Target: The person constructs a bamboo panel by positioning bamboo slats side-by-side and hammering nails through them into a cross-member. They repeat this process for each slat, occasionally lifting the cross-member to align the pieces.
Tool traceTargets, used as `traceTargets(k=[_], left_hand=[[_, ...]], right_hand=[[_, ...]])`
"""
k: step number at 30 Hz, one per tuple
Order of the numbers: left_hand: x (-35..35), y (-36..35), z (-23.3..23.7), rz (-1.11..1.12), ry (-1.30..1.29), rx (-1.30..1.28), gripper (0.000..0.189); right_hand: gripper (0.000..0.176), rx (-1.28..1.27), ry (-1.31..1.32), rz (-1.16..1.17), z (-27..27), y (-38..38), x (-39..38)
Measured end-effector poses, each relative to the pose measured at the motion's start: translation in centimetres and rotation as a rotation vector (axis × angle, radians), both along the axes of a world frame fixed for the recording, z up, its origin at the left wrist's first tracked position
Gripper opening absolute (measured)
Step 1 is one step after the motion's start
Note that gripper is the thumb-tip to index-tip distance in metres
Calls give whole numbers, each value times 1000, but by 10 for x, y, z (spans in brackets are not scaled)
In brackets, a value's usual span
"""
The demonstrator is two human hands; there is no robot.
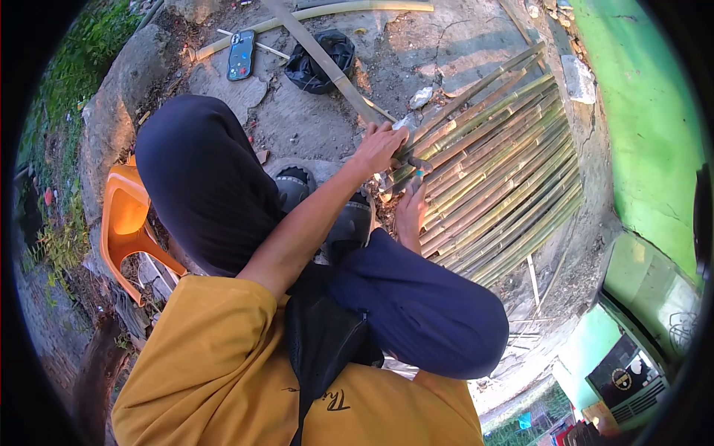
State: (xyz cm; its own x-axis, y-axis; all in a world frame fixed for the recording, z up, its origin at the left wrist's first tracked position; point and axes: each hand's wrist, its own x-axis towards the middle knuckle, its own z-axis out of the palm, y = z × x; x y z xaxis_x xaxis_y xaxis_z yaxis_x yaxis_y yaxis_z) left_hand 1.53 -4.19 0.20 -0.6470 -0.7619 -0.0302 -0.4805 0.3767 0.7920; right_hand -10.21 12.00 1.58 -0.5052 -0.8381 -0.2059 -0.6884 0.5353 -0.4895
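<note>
Left hand (381,147) fingers curled on bamboo slats (498,171); right hand (410,212) half-hidden by knee (416,305), grip unclear.

Sun lights the cracked concrete ground (297,126). A green wall (639,111) rises alongside. An orange chair (123,223) stands near grass (74,67).

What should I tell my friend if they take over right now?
Left hand: resting on the near ends of the bamboo strips.
Right hand: just below, at the same ends, with something small by its fingertips that is too small to make out.
Done: many strips lie side by side like a mat.
Not yet in the mat: a bamboo pole and a flat slat on the ground beyond.
</note>
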Motion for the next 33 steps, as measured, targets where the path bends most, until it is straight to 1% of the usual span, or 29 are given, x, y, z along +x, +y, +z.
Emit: traceTargets(k=[1, 2, 3, 4, 6, 8, 10, 12, 14, 15, 16, 18, 19, 20, 22, 23, 24, 26, 27, 28, 30, 31, 32, 33], left_hand=[[1, -4, -5, 11, 11, -70, 59], [3, 6, -10, 8, 19, -115, 60], [4, 10, -10, 4, 18, -104, 60], [4, 8, -10, 11, 28, -82, 60], [1, 5, -8, 18, 40, -65, 60], [3, 4, -4, -19, -37, -4, 61], [5, 6, -5, -12, -17, -13, 61], [2, 1, -7, 0, 4, -28, 61], [3, 7, -15, 14, 37, -107, 60], [4, 6, -14, -4, 9, -63, 59], [3, 8, -13, -8, 12, -59, 59], [2, 6, -9, 1, -16, -35, 57], [4, 5, -8, -8, 16, -48, 57], [4, 2, -6, -6, 19, -60, 57], [2, 5, -10, -17, -32, -36, 58], [2, 6, -14, 14, 37, -124, 59], [4, 7, -13, 13, 33, -117, 59], [2, 5, -9, -7, -22, -32, 59], [2, 5, -10, -1, -9, -52, 60], [3, 6, -11, -1, -9, -51, 60], [4, 4, -9, -35, -20, -26, 64], [4, 2, -9, -36, -17, -36, 64], [4, 5, -8, -27, -17, -45, 63], [2, 4, -9, -9, -17, -59, 62]], right_hand=[[33, -71, -103, -69, 14, -9, 2], [32, -116, -207, -155, 27, -3, 8], [33, -226, -161, -161, 25, 2, 7], [33, -222, -156, -166, 22, 6, 5], [34, -442, -197, -199, 17, 10, 5], [32, -463, -187, -163, 10, 9, 5], [36, 32, -82, 13, 9, 3, 4], [33, -20, -104, 36, 22, -6, -1], [30, -150, -216, -104, 48, -9, 3], [28, -334, -136, -99, 42, -6, 3], [28, -330, -133, -104, 37, -2, 4], [27, -499, -179, -181, 26, 1, 8], [30, -133, -271, -184, 24, 3, 6], [30, -144, -269, -180, 19, 0, 6], [29, -130, -143, 9, 12, -1, 8], [26, -265, -101, 1, 9, 0, 8], [26, -259, -105, -1, 23, -2, 11], [27, -332, -175, -106, 47, -5, 11], [31, -353, -190, -68, 46, -3, 7], [31, -353, -190, -69, 44, -4, 8], [35, 125, -282, -219, 42, -8, 13], [37, -50, -48, 54, 23, -6, 10], [37, -53, -43, 50, 11, 5, 1], [33, -40, -98, -31, 17, 4, -2]])
